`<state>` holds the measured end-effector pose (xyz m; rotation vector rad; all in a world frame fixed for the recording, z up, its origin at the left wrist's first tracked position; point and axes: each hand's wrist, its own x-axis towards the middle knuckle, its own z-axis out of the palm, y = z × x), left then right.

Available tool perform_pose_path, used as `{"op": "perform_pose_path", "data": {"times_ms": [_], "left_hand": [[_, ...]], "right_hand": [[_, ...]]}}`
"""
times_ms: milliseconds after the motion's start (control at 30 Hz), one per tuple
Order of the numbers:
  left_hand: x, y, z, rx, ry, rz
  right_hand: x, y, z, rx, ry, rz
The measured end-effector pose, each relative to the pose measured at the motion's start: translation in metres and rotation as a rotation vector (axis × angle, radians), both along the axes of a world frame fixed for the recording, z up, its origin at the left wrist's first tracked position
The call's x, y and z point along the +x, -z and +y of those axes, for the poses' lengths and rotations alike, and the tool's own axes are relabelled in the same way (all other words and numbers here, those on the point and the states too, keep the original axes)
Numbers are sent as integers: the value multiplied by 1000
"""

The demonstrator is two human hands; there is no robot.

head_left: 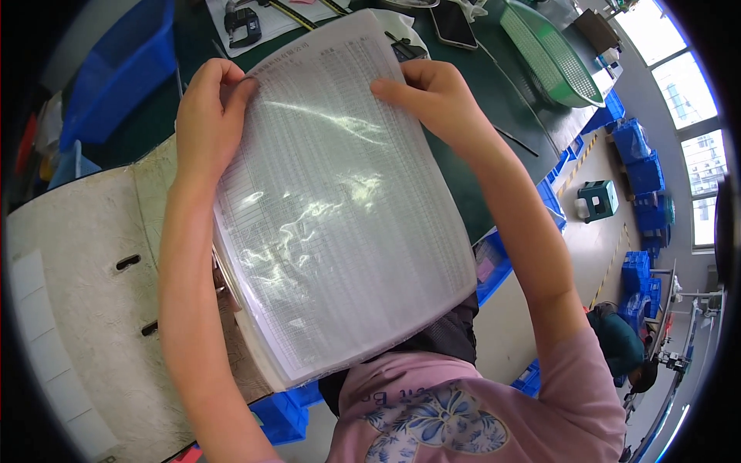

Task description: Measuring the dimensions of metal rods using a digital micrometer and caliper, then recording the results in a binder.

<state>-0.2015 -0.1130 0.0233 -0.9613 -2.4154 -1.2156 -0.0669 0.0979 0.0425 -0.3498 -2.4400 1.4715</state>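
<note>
A thick stack of printed table sheets in glossy clear sleeves (340, 208) lies in an open lever-arch binder (85, 293) with a pale worn inside cover. My left hand (208, 116) pinches the stack's top left corner. On the top right corner, my right hand (436, 96) grips the edge with fingers curled over it. Both forearms run up from the lower edge along the stack's sides. Light glares off the top sleeve.
The binder rests on a dark green table (502, 100). Behind it lie a digital caliper (243, 23), a phone (453, 25), a green mesh basket (552, 58) and a blue bin (116, 73). Blue crates (637, 147) and a small green stool (598, 199) stand on the floor at right.
</note>
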Motion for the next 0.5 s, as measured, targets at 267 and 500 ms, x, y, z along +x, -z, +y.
{"op": "perform_pose_path", "data": {"times_ms": [267, 500], "left_hand": [[-5, 4, 1, 26, -34, 103], [-11, 6, -2, 73, -68, 152]], "right_hand": [[45, -11, -7, 21, -4, -130], [64, -18, -11, 95, -59, -190]]}}
